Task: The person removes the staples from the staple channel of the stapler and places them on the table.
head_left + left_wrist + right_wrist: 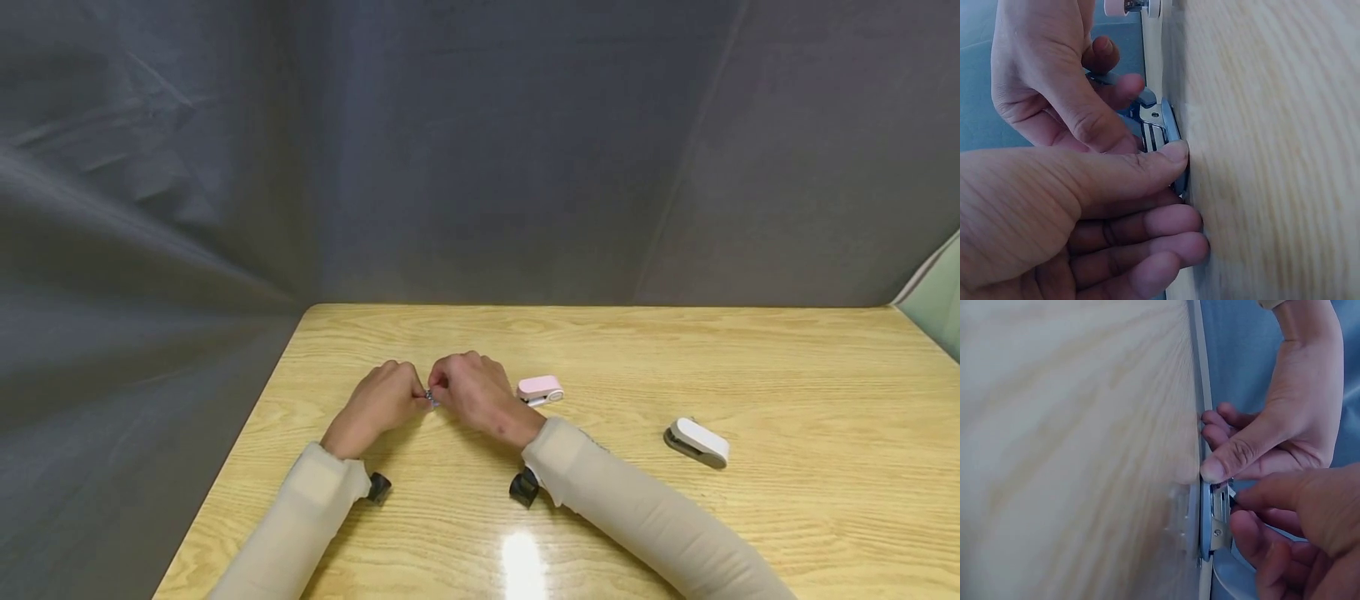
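A small blue stapler [431,400] lies on the table between both hands, largely hidden by fingers in the head view. Its lid [1227,572] is swung open, baring the metal magazine [1221,515]. My left hand [382,400] pinches one end of the blue base [1171,119], thumb on top and fingers curled beneath. From the other side my right hand [472,387] has its thumb and fingertips at the magazine, close beside the raised lid. A small silvery piece [1232,490] shows by the right fingertips; I cannot tell whether they hold it.
A pink and white stapler [540,389] lies just beyond the right hand. Farther right is a white and grey stapler [697,442]. Dark sheeting [487,150] rises behind the wooden table [787,358] and along its left side.
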Motion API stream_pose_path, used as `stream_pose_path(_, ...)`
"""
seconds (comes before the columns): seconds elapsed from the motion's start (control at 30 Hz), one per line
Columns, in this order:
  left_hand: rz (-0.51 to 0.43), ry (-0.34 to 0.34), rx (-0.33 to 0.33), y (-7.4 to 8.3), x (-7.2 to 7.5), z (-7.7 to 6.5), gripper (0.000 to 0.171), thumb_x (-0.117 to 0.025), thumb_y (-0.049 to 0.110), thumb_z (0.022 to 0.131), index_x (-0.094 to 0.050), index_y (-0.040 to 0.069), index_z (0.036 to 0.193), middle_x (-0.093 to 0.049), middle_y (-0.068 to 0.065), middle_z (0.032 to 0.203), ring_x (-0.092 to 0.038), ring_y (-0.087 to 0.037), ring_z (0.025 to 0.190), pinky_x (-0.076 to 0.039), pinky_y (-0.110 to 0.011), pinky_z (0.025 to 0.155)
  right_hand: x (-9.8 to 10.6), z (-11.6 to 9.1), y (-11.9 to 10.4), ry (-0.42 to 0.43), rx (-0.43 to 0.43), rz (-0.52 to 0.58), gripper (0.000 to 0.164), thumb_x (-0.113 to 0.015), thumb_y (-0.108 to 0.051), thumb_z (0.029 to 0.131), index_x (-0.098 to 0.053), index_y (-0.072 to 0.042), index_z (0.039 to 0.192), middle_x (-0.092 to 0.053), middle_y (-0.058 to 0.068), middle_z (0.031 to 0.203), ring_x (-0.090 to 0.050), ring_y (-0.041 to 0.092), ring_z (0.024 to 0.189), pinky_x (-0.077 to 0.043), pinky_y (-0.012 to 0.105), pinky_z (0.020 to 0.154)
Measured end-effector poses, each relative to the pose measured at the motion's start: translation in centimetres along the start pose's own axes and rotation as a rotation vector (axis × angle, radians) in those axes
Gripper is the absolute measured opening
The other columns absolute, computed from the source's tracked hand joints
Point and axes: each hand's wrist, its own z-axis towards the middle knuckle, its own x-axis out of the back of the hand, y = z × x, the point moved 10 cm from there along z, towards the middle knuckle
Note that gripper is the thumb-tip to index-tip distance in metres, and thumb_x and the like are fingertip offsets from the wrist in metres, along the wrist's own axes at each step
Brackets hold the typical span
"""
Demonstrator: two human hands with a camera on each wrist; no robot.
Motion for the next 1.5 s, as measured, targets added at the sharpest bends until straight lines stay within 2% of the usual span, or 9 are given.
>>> stream_pose_path(0.3, 0.009, 0.006, 0.009, -0.1, 0.0, 0.0, 0.040, -0.084, 0.009, 0.087, -0.070, 0.017, 0.051, -0.031, 0.015, 0.045, -0.023, -0.006, 0.048, -0.023, -0.025, 0.048, 0.3, -0.1, 0.1, 0.007, 0.003, 0.003, 0.007, -0.077, -0.015, 0.091, -0.075, -0.020, 0.086, -0.068, -0.011, 0.080, -0.060, 0.007, 0.068, -0.050, 0.030, 0.059)
stream_pose_path(0.6, -0.003, 0.005, 0.022, -0.2, 0.0, -0.2, 0.039, -0.084, 0.010, 0.087, -0.071, 0.017, 0.051, -0.032, 0.015, 0.044, -0.022, -0.006, 0.048, -0.022, -0.025, 0.047, 0.4, -0.4, -0.1, -0.014, 0.021, -0.001, 0.010, -0.074, -0.013, 0.092, -0.073, -0.021, 0.086, -0.066, -0.013, 0.079, -0.058, 0.005, 0.065, -0.050, 0.028, 0.057)
stream_pose_path(0.83, -0.018, 0.002, 0.015, -0.3, 0.0, -0.4, 0.048, -0.082, 0.009, 0.089, -0.062, 0.011, 0.046, -0.024, 0.013, 0.046, -0.020, -0.006, 0.048, -0.019, -0.025, 0.047, 0.5, -0.6, -0.5, -0.037, 0.031, -0.006, 0.012, -0.072, -0.011, 0.090, -0.072, -0.022, 0.085, -0.067, -0.013, 0.080, -0.058, 0.004, 0.067, -0.050, 0.027, 0.057)
stream_pose_path(1.0, -0.014, 0.007, 0.016, -0.3, 0.0, -0.3, 0.046, -0.082, 0.010, 0.089, -0.065, 0.015, 0.047, -0.027, 0.013, 0.045, -0.021, -0.007, 0.048, -0.021, -0.025, 0.047, 0.5, -0.9, -0.5, -0.041, 0.032, -0.030, 0.010, -0.072, -0.011, 0.092, -0.073, -0.019, 0.087, -0.068, -0.011, 0.082, -0.058, 0.005, 0.067, -0.050, 0.027, 0.058)
stream_pose_path(1.07, -0.011, 0.010, 0.018, -0.3, 0.0, -0.3, 0.045, -0.083, 0.010, 0.089, -0.066, 0.016, 0.047, -0.028, 0.013, 0.044, -0.021, -0.007, 0.048, -0.022, -0.025, 0.047, 0.7, -1.1, -0.5, -0.040, 0.042, -0.036, 0.010, -0.071, -0.009, 0.091, -0.074, -0.019, 0.087, -0.069, -0.009, 0.083, -0.058, 0.005, 0.067, -0.049, 0.026, 0.057)
stream_pose_path(1.3, -0.010, -0.001, 0.025, -0.4, -0.2, -0.2, 0.049, -0.082, 0.011, 0.090, -0.061, 0.010, 0.045, -0.023, 0.012, 0.045, -0.018, -0.007, 0.047, -0.020, -0.024, 0.046, 1.6, -1.9, -0.8, -0.043, 0.059, -0.036, 0.013, -0.069, -0.004, 0.089, -0.075, -0.015, 0.089, -0.072, -0.006, 0.088, -0.059, 0.007, 0.069, -0.049, 0.026, 0.056)
stream_pose_path(1.5, -0.021, -0.001, 0.050, -0.6, -0.2, -0.1, 0.039, -0.083, 0.013, 0.089, -0.070, 0.016, 0.052, -0.031, 0.013, 0.045, -0.021, -0.008, 0.048, -0.022, -0.025, 0.047, 2.7, -2.8, -0.5, -0.035, 0.052, -0.028, 0.012, -0.070, -0.005, 0.091, -0.074, -0.015, 0.088, -0.072, -0.006, 0.088, -0.054, 0.007, 0.065, -0.047, 0.025, 0.054)
